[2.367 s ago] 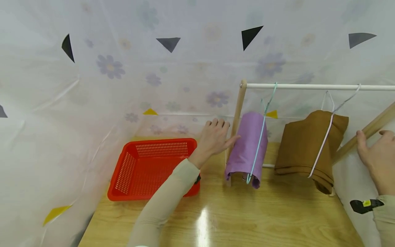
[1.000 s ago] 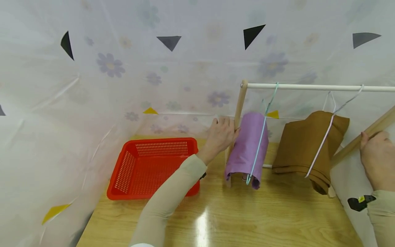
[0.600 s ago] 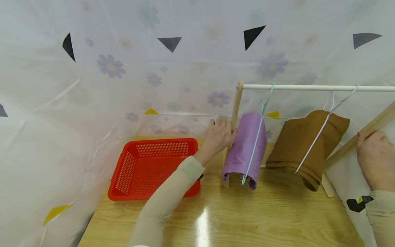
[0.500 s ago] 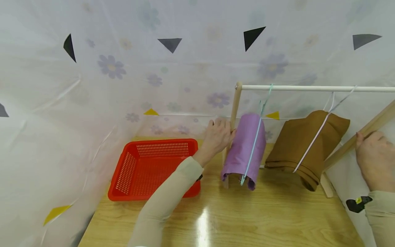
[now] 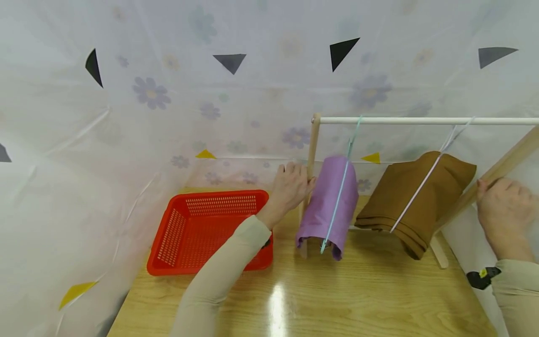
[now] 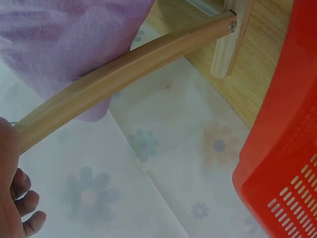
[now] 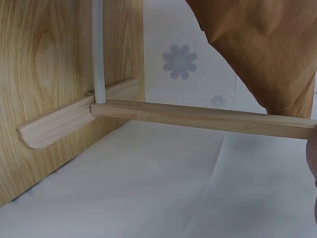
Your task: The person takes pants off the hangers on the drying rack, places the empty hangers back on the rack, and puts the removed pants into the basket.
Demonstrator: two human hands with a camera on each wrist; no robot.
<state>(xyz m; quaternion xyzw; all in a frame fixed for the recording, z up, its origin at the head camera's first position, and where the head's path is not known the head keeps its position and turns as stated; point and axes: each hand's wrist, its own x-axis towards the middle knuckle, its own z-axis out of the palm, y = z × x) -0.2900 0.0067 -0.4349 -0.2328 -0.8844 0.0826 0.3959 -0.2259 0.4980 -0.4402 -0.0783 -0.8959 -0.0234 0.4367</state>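
Observation:
A small clothes rack point(image 5: 400, 120), with a white rail and wooden posts, stands on the wooden table. My left hand point(image 5: 289, 189) holds its left post point(image 6: 124, 69), thumb across the near side. My right hand point(image 5: 507, 210) grips the right post point(image 7: 208, 118); most of that hand lies outside the right wrist view. From the rail hang a purple cloth point(image 5: 330, 201) on a mint-green hanger point(image 5: 338, 201) and a folded brown cloth point(image 5: 414, 196) on a pale hanger point(image 5: 414, 194). Both cloths hang between my hands.
A red plastic basket point(image 5: 210, 270) with slotted walls stands left of the rack, beside my left forearm. Flower-patterned white sheeting point(image 5: 185, 126) rises behind and at both sides of the table point(image 5: 337, 299). A wooden foot point(image 7: 54, 121) supports the rack's right end.
Both hands have closed on the posts. The rack has shifted left along the table with its two hanging cloths, and its right foot shows more. The basket has stayed put.

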